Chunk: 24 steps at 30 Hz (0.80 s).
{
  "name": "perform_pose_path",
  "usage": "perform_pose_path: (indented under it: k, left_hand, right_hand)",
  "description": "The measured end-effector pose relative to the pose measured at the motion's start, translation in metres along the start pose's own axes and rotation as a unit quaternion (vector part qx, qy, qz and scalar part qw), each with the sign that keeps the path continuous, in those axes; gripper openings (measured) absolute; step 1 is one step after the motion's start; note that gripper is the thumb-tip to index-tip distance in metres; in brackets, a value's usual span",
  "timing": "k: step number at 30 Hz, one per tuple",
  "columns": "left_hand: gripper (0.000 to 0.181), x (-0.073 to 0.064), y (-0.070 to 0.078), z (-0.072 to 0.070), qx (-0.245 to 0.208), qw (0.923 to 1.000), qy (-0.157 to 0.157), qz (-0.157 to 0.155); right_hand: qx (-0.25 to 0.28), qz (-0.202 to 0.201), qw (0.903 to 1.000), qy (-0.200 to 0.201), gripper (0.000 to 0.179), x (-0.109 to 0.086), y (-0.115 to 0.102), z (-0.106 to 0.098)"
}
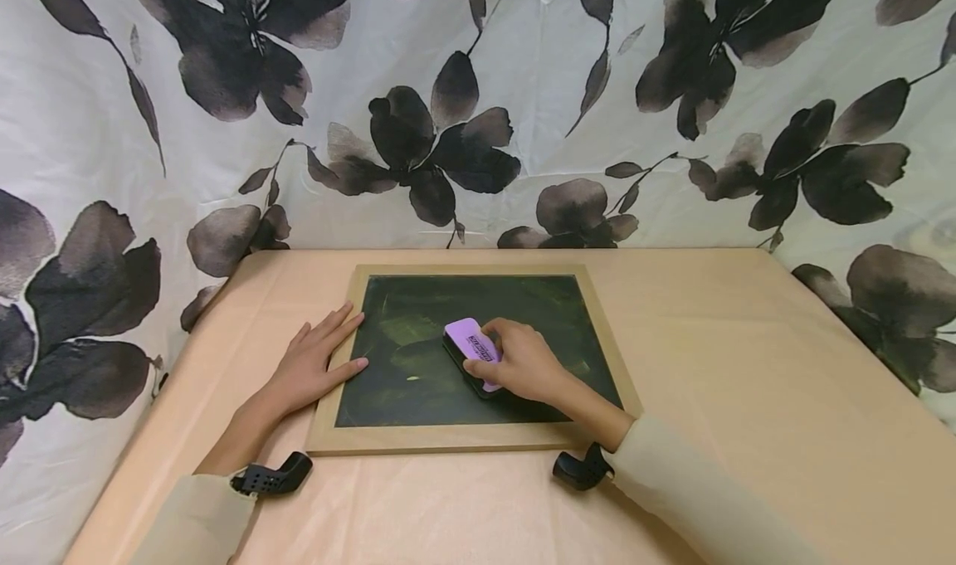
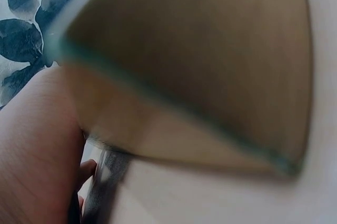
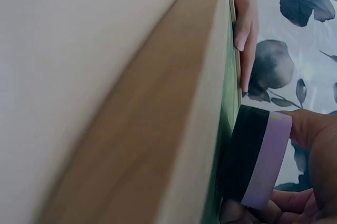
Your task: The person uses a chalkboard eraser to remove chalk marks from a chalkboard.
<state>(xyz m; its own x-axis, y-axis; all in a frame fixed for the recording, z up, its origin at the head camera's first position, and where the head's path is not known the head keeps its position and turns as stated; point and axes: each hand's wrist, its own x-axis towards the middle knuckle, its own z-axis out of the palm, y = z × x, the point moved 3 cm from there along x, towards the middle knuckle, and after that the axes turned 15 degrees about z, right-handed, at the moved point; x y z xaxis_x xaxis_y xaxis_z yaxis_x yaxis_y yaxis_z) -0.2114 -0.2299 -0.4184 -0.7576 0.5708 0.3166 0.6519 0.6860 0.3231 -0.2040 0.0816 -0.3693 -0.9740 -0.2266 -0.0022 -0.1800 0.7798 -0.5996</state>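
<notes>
A wood-framed chalkboard (image 1: 403,399) lies flat, its dark surface streaked with faint yellowish smears. My right hand (image 1: 526,362) grips a board eraser (image 1: 466,333) with a purple top and a black felt underside, thumb on one side and fingers on the other. In the right wrist view the eraser (image 3: 266,158) has its dark felt side against the board. My left hand (image 1: 309,366) rests with spread, straight fingers on the left part of the frame (image 1: 326,416). The left wrist view shows mostly a blurred frame corner (image 2: 210,66).
A peach cloth (image 1: 747,366) covers the table under the board. Behind and at the sides hangs a white curtain (image 1: 553,75) with dark flowers. Black wrist devices (image 1: 272,475) sit on both wrists, below the beige sleeves' ends.
</notes>
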Motion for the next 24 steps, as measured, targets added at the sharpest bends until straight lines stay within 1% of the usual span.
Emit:
perform_pose_path:
  k: [4, 10, 16, 21, 24]
  left_hand:
    - [0.074, 0.001, 0.001, -0.001, 0.001, 1.0, 0.001, 0.002]
    - [0.073, 0.001, 0.001, 0.0, -0.002, 1.0, 0.003, 0.005]
    - [0.072, 0.001, 0.0, 0.0, -0.003, 1.0, 0.004, 0.004]
    - [0.072, 0.0, 0.0, -0.001, -0.002, 1.0, 0.004, 0.003]
    - [0.072, 0.001, 0.001, -0.001, -0.003, 1.0, 0.004, 0.005]
  right_hand:
    - [0.004, -0.007, 0.9999, -0.012, 0.055, 0.013, -0.014, 0.01]
    - [-0.005, -0.036, 0.9984, -0.043, 0.054, 0.029, -0.031, 0.026]
    - [-0.031, -0.055, 0.9962, -0.06, 0.056, 0.032, -0.04, 0.031]
    - [-0.037, -0.071, 0.9924, -0.093, 0.056, 0.031, -0.046, 0.031]
    - [-0.033, -0.083, 0.9896, -0.113, 0.056, 0.028, -0.048, 0.033]
